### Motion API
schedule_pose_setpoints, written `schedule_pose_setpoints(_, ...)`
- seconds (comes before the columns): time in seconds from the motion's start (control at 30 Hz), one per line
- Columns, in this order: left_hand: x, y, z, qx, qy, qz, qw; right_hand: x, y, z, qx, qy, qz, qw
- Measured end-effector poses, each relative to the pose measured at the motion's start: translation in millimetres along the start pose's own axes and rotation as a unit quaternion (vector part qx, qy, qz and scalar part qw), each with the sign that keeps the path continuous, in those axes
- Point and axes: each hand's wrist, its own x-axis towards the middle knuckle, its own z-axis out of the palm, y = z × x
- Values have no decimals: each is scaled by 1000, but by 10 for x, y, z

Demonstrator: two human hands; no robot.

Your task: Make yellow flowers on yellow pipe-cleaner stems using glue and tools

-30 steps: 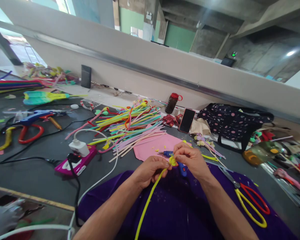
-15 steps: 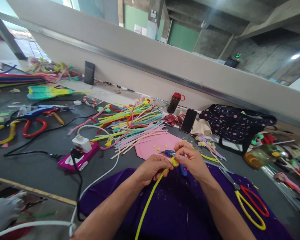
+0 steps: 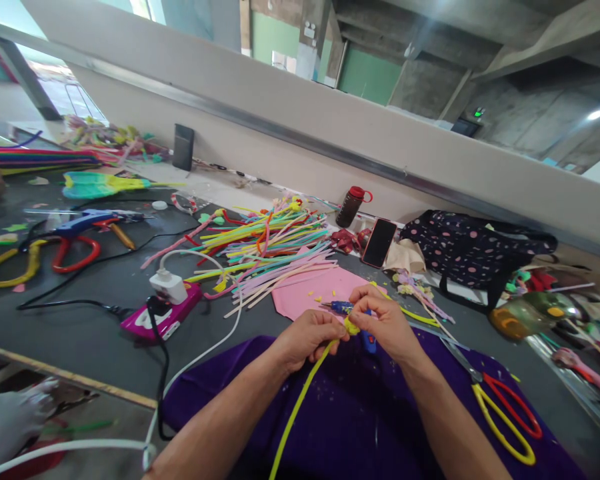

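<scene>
A yellow pipe-cleaner flower (image 3: 351,325) on a long yellow stem (image 3: 300,400) is held between both my hands over dark purple cloth. My left hand (image 3: 313,337) pinches the stem just below the small bloom. At the bloom's right side, the fingertips of my right hand (image 3: 383,320) are closed on its yellow petals. Right behind the bloom lies a blue glue gun (image 3: 341,307), its nozzle pointing left over a pink sheet (image 3: 295,297) with yellow bits on it. Part of the glue gun is hidden by my right hand.
Scissors (image 3: 500,413) with red and yellow handles lie at right. A pile of coloured pipe cleaners (image 3: 280,240) is behind the pink sheet. At left sit a magenta power strip (image 3: 163,313) and cables. A phone (image 3: 379,243), bottle (image 3: 350,207) and dark bag (image 3: 475,253) stand along the back.
The whole view has shifted slightly, so things sit a little farther right. My hands keep the same grip on the yellow flower, with only slight finger movement.
</scene>
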Motion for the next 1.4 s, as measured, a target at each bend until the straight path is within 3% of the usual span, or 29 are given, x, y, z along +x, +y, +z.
schedule_pose_setpoints(1.0,-3,15,29,91,27,11,995,-3,18,7,-55,-12,11,998)
schedule_pose_setpoints(1.3,-4,31,-19,-33,-9,-26,999,-9,9,-147,16,71,-15,997)
schedule_pose_setpoints(1.4,-8,33,-38,-80,-30,-48,995,-21,-34,-197,44,29,-36,998)
